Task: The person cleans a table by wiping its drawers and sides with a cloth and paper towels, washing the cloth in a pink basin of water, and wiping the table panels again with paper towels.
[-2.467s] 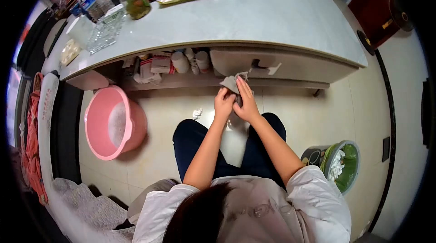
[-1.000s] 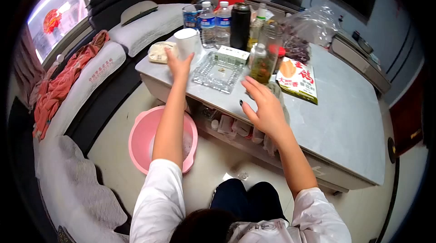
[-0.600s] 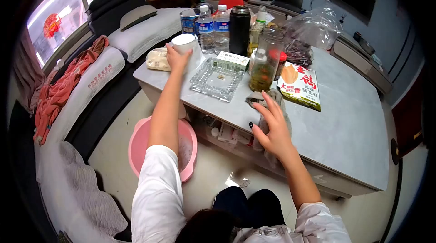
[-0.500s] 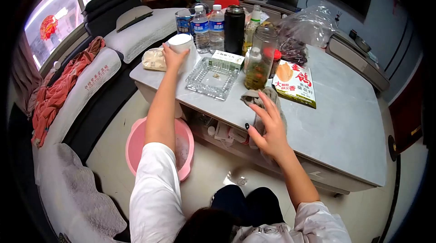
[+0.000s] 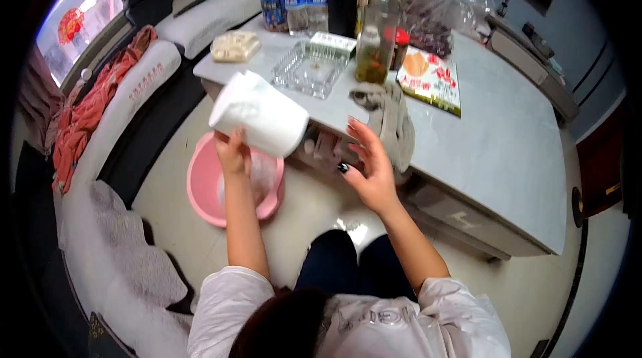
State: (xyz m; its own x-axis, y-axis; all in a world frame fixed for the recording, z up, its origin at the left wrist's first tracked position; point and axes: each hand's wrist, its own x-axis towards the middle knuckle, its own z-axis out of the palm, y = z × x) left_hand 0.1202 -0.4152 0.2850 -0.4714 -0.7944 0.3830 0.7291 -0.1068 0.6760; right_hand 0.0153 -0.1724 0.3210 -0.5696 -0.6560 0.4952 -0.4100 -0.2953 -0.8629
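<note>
My left hand (image 5: 233, 152) grips a white paper roll (image 5: 262, 116) from below, holding it tilted in the air in front of the table edge and above the pink basin (image 5: 195, 187). To its right, my right hand (image 5: 370, 169) is raised with fingers apart and nothing in them. Just beyond those fingers a grey cloth (image 5: 393, 124) hangs over the table edge. A clear glass ashtray (image 5: 311, 70) lies on the table behind the roll. Whitish contents show in the basin, but I cannot make out what they are.
On the grey table (image 5: 495, 157) stand water bottles (image 5: 317, 4), a black flask (image 5: 342, 7), a glass jar (image 5: 372, 57) and a snack bag (image 5: 431, 77). A beige packet (image 5: 234, 46) lies at the left corner. The sofa (image 5: 127, 100) runs along the left.
My left hand has lifted the white roll off the table and brought it nearer, tilting it. My right hand has shifted slightly left and towards me. The view has tipped downward.
</note>
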